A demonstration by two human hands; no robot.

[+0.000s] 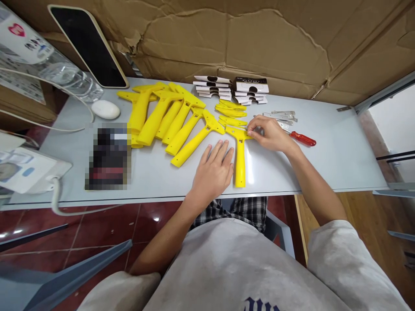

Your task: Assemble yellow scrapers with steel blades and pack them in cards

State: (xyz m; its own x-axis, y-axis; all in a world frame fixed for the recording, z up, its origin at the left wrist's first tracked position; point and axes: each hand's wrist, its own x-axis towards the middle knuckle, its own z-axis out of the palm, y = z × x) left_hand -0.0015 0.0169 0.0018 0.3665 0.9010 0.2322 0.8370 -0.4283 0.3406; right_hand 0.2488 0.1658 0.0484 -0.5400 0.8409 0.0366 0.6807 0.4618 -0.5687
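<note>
A yellow T-shaped scraper handle (240,164) lies in front of me, its wide head pointing away. My left hand (214,166) rests flat on the table just left of its grip, fingers stretched out, holding nothing. At the right end of the head, my right hand (267,133) has thumb and fingers pinched together; whatever is between them is too small or hidden to make out. Several more yellow scraper handles (191,134) lie overlapped to the left. Behind the near one are several flat yellow pieces (231,109).
A red-handled screwdriver (303,138) and several thin metal plates (284,115) lie to the right. Folded white-and-black cards (251,85) stand at the back. On the left are a phone (89,45), a water bottle (65,71), a white mouse (105,109) and a power strip (29,168).
</note>
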